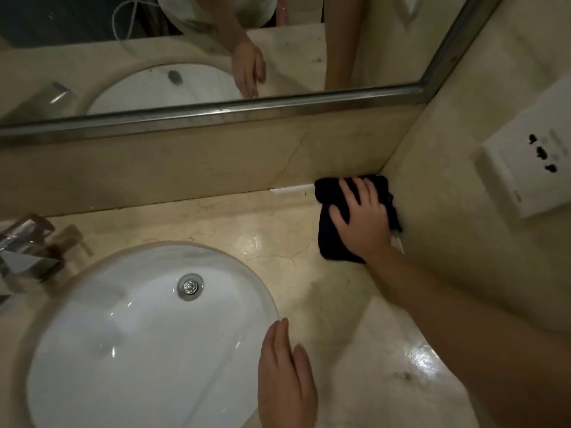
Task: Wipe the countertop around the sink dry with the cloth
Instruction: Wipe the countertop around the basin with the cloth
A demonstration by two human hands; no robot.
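Your counter (278, 230) ran beige and glossy around the white sink (129, 335). The dark cloth (333, 245) lay in the far right corner against both walls, its long axis running from the back wall toward you. Your right hand (361, 217) pressed it flat, fingers (347, 189) spread apart. Your left hand (285, 381) rested at the sink's rim, fingers straight and together.

I see the black cloth (333, 242) bunched flat in the right-centre corner of the glossy beige marble surface (278, 242), against both walls, with the white oval sink (123, 335) lower left.
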